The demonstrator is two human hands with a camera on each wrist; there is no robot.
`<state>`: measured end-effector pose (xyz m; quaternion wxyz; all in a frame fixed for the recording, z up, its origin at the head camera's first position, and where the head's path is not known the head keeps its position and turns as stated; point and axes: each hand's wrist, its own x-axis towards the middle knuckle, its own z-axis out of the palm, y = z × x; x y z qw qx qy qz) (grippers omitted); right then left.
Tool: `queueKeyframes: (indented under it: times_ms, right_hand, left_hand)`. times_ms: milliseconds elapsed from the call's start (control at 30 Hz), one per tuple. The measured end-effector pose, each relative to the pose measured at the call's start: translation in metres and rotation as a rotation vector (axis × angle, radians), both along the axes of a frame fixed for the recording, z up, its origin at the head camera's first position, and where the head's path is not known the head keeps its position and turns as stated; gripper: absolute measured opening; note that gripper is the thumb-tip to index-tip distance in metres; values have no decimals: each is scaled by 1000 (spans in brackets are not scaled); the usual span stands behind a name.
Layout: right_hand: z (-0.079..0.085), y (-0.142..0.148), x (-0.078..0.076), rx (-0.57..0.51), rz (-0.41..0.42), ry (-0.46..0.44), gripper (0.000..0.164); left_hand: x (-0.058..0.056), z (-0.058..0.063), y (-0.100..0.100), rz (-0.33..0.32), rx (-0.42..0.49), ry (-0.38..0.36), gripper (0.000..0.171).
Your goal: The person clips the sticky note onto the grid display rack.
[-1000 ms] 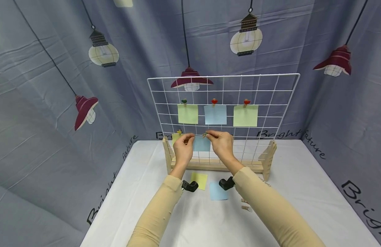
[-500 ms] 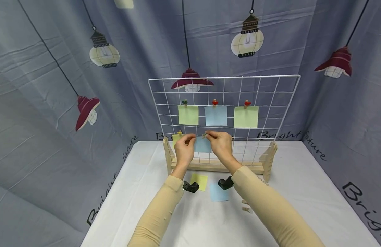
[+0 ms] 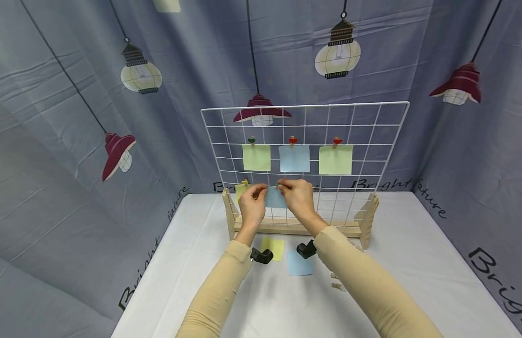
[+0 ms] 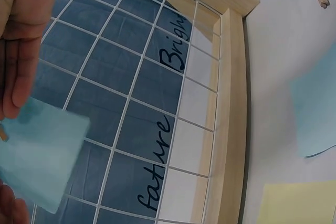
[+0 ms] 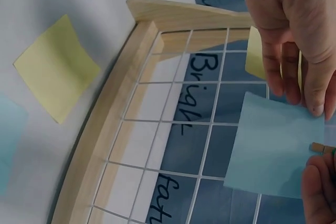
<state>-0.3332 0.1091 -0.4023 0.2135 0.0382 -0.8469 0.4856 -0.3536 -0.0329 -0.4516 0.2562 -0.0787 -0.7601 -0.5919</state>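
A blue sticky note lies against the lower part of a white wire grid. My left hand pinches the note's upper left corner between thumb and fingers. At the note's top edge, my right hand grips a small wooden clothespin with a bit of green on it. The right wrist view shows the clothespin's tip over the note's edge; whether it also clamps the grid wire is hidden. In the left wrist view the same note hangs in front of the wires between both hands.
Heart clothespins hold a green note, a blue note and another green note above. A yellow note hangs at left. On the table lie a yellow note, a blue note and clothespins.
My right hand has shifted slightly left along the note's top edge with the clothespin. My left hand stays at the note's corner.
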Motion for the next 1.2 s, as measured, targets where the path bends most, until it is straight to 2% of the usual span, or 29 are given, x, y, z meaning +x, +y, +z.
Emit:
queueKeyframes:
  times_ms: [133,400,700,900,1200]
  right_hand:
    - [2,-2,1,31,20,-17,18]
    - [0,-4,4,82,26,9,24]
    - [-11,-1,7,24,27,34,38]
    - [-16,2,10,0,44,84,43]
    - [-19,7,13,14,77,145,47]
  left_hand:
    - [0,0,0,5,-1,5,8]
    - [1,1,0,9,-1,7,9]
    - [7,0,-2,-5,-7,21,17]
    - [11,0,-3,-11,-3,30,23]
    - [17,2,-1,-51,-19,54,37]
